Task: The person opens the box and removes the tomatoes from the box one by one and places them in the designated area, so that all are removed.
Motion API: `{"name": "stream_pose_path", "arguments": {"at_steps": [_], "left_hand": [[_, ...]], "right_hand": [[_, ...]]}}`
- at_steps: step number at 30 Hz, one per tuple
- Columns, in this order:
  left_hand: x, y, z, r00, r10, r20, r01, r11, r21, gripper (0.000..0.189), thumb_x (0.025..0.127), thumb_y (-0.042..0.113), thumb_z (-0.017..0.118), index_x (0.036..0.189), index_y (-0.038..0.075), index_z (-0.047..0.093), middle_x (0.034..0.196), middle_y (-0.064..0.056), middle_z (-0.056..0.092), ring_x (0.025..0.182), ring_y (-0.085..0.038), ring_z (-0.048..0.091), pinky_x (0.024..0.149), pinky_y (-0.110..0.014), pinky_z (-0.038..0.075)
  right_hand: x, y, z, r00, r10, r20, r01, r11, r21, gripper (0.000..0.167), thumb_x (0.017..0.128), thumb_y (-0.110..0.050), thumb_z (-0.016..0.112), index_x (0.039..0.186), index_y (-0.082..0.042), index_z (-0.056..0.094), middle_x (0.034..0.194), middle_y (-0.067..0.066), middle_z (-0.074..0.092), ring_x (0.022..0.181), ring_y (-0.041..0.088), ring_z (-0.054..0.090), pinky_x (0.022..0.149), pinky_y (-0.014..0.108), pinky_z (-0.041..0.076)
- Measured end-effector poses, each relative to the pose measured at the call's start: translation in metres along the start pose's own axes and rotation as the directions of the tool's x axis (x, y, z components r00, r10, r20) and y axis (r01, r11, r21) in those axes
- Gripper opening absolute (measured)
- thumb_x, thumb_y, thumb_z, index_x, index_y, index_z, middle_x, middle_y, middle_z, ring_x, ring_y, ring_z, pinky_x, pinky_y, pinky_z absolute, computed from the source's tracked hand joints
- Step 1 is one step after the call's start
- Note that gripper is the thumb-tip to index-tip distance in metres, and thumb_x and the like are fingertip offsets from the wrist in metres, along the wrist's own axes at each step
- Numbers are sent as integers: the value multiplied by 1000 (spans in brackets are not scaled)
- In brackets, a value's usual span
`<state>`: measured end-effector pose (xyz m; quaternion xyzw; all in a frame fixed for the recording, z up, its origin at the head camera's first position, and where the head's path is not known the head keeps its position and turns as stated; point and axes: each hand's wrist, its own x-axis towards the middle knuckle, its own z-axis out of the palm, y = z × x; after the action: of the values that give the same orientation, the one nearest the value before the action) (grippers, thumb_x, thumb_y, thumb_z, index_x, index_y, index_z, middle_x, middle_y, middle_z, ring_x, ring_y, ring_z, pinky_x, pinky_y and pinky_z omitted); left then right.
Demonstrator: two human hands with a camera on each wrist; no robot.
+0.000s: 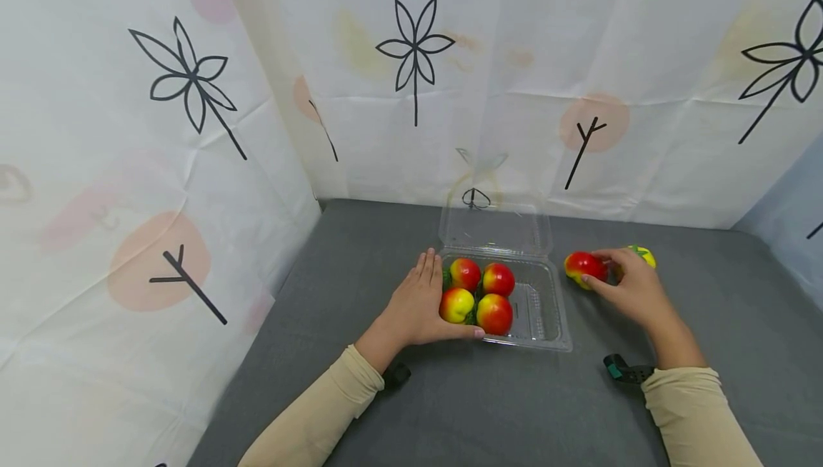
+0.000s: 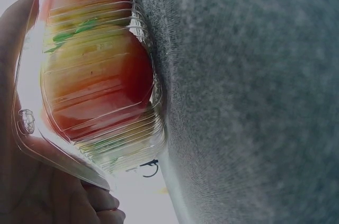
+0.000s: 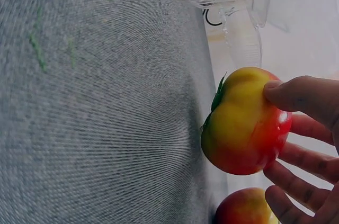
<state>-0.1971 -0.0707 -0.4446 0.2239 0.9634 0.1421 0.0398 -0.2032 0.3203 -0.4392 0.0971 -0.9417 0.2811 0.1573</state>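
A clear plastic clamshell box [image 1: 540,310] lies on the cloth with its lid [image 1: 495,230] folded back. Several red-and-yellow tomatoes sit in it, among them one tomato [image 1: 495,314] at the front; the box's right part holds none. Along the box's left side lie the straight fingers of my left hand [image 1: 418,306], with the thumb stretched along the front rim. To the right of the box, my right hand [image 1: 633,292] pinches a tomato [image 3: 246,121] between thumb and fingers. Its green leafy top faces the cloth in the right wrist view.
Another tomato [image 1: 645,255], partly hidden, lies behind my right hand. Grey cloth [image 1: 501,410] covers the table. White printed sheets [image 1: 514,81] hang at the back and left. Each wrist wears a dark strap, such as the right strap [image 1: 629,369].
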Motion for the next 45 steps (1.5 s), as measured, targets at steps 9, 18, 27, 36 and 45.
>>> {"name": "stream_pose_path", "arguments": {"at_steps": [9,18,27,36,45], "left_hand": [[0,0,1,1000,0,9,0,1000,-3,142,75,99,51,170,2,12,179,-16,7,168,-33,8,134,-46,20],[-1,1,0,1000,5,-6,-5,1000,5,142,75,99,52,170,0,13,179,-18,9,167,-34,10,133,-47,22],[0,1,-1,1000,3,0,-3,1000,4,141,76,97,54,170,1,13,179,-18,10,167,-34,10,133,-47,22],[0,0,-1,1000,-7,6,7,1000,14,142,75,99,53,170,2,11,179,-17,8,167,-34,8,133,-48,22],[1,1,-1,1000,-13,18,13,1000,22,142,75,99,52,170,2,10,179,-17,6,168,-33,6,134,-47,20]], "right_hand": [[-1,1,1,999,30,27,-30,1000,7,47,94,-16,83,129,9,65,122,32,64,103,46,63,85,58,54],[1,-18,-9,999,12,36,-13,1000,12,45,96,-20,80,130,6,66,127,30,64,105,44,61,88,60,55],[-4,-73,-6,978,-182,105,161,970,184,41,93,-17,85,130,-9,72,126,12,70,108,21,62,86,20,59],[-8,-105,25,918,-336,209,280,925,256,43,89,-19,88,128,-11,72,124,4,72,108,14,65,89,38,62],[-14,-115,45,889,-336,312,244,922,299,47,88,-24,89,131,-13,71,127,1,69,114,23,68,97,52,62]]}}
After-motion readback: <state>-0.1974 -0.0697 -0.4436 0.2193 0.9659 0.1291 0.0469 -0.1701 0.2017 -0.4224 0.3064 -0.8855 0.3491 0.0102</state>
